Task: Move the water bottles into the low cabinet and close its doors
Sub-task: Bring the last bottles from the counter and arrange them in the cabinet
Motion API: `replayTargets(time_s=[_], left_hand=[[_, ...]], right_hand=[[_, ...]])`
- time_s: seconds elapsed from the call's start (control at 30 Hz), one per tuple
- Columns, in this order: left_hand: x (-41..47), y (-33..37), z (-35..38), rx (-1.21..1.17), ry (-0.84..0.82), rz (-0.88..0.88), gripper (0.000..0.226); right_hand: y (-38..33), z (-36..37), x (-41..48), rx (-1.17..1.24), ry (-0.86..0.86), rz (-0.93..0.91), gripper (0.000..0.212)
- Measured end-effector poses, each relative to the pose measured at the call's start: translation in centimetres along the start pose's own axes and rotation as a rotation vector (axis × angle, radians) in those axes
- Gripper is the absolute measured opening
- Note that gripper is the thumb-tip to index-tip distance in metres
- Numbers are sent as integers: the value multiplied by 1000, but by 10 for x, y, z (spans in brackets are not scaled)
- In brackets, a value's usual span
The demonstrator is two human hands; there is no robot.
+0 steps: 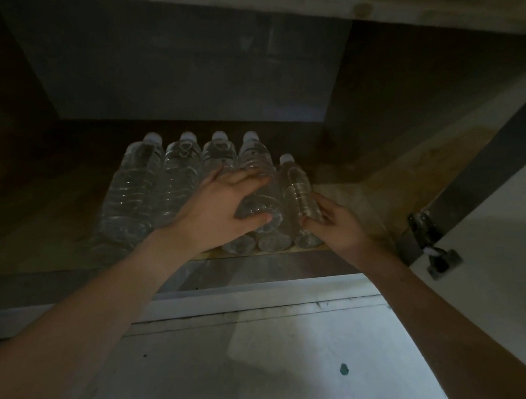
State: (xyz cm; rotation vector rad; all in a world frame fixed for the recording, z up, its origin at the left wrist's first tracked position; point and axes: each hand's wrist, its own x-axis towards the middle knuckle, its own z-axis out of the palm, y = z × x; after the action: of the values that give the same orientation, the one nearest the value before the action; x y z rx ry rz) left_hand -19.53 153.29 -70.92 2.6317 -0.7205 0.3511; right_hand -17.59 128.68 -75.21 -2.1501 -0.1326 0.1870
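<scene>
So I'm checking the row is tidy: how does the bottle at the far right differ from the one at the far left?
The far-right bottle has the right hand on it; the far-left bottle is untouched. The far-right bottle's cap sits nearer the cabinet's front than the far-left bottle's cap, which lines up with the row. The far-right bottle lies in brighter light, the far-left one in shadow. Both are clear, white-capped, lying down, caps pointing inward.

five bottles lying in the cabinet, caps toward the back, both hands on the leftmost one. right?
Not quite. In the head view the left hand and right hand are on the two rightmost bottles, not the leftmost. The rest holds: five lie in the cabinet, caps toward the back.
</scene>
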Motion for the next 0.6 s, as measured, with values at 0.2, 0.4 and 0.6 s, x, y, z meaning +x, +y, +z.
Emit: replayTargets(time_s=[0.2,0.4,0.6], left_hand=[[-2,-1,2,-2,12,-13,69],[-2,-3,2,-20,5,-18,73],[-2,-5,3,-16,-1,-15,74]], right_hand=[[1,1,-7,-23,22,22,59],[2,-2,-9,22,23,2,73],[3,1,-11,15,18,8,69]])
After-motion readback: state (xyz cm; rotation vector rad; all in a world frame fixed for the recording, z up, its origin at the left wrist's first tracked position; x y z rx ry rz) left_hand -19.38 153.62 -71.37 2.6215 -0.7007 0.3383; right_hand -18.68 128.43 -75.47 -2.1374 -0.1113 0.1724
